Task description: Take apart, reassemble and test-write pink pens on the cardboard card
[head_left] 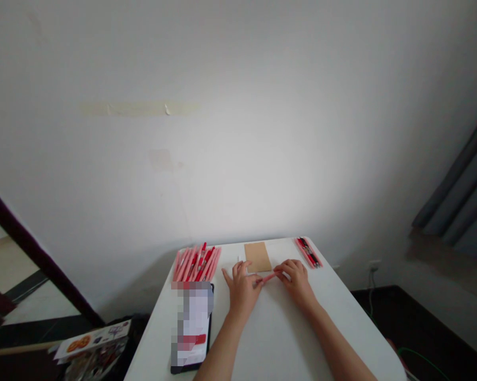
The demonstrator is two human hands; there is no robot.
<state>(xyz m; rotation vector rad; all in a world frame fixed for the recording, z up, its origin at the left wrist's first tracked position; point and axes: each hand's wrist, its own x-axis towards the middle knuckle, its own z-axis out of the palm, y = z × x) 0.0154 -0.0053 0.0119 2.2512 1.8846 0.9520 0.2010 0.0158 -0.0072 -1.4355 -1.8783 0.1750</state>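
Note:
My left hand (241, 287) and my right hand (296, 278) rest on the white table (278, 338) and together hold a thin pink pen (267, 278) between their fingertips. The left hand pinches its lower end, the right hand its upper end. Just beyond the hands lies a small brown card (257, 256). A row of several pink and red pens (196, 263) lies at the far left of the table. A small bundle of red and black pens (308, 252) lies at the far right corner.
A tablet (192, 328) with a lit screen lies near the table's left edge. A white wall stands right behind the table. Printed packaging (93, 338) sits low on the left, grey curtains (460, 201) hang on the right.

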